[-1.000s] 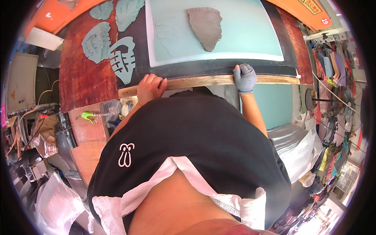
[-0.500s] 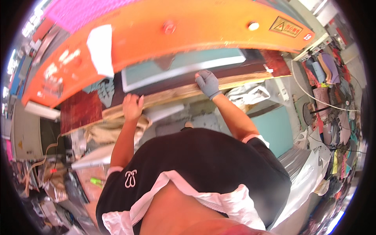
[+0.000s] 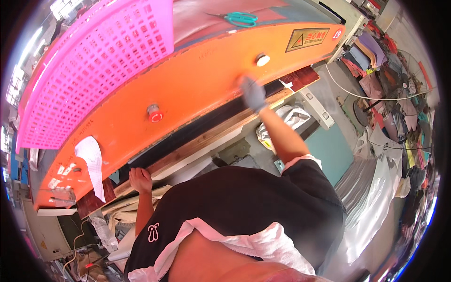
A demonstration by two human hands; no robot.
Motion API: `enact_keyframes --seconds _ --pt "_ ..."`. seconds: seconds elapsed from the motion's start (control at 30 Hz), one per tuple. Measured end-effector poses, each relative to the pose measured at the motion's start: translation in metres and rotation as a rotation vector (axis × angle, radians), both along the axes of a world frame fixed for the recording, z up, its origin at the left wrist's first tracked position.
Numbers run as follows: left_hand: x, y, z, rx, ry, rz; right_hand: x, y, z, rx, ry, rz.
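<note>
A long orange machine beam (image 3: 202, 84) with a red push button (image 3: 155, 115) and a white-capped knob (image 3: 262, 59) runs across the scene. Under it lies a wooden board (image 3: 206, 139) with a dark top. My bare left hand (image 3: 141, 179) is at the board's front edge near its left end, its fingers curled over it. My right hand (image 3: 254, 95), in a grey glove with bare fingertips, is lifted in front of the beam below the white-capped knob. Motion smears its fingers, and whether they touch the beam I cannot tell.
A pink perforated basket (image 3: 98, 70) and teal-handled scissors (image 3: 242, 19) lie on top of the machine. A paper sheet (image 3: 91, 162) hangs from the beam. Below right are a teal panel (image 3: 331, 148) and plastic sheeting (image 3: 366, 197). Coloured scraps (image 3: 399, 70) are heaped far right.
My right hand has left the board's edge and risen to the beam. My left hand stays at the edge. The view has turned, and the white-framed teal sheet on the board no longer shows.
</note>
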State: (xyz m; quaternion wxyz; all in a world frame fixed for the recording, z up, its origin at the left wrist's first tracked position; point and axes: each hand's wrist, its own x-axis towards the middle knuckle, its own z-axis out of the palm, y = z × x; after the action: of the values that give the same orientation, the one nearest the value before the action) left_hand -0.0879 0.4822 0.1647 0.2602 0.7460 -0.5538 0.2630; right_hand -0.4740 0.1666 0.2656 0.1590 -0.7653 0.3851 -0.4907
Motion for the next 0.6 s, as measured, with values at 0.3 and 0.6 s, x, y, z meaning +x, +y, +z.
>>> enact_keyframes --seconds 0.3,0.6 --pt "0.001 -0.005 0.009 0.067 0.086 0.039 0.042 0.055 -0.077 -0.169 0.482 0.228" --pt "-0.002 -0.023 0.025 0.097 0.302 0.123 0.039 0.042 -0.063 -0.086 0.515 0.301"
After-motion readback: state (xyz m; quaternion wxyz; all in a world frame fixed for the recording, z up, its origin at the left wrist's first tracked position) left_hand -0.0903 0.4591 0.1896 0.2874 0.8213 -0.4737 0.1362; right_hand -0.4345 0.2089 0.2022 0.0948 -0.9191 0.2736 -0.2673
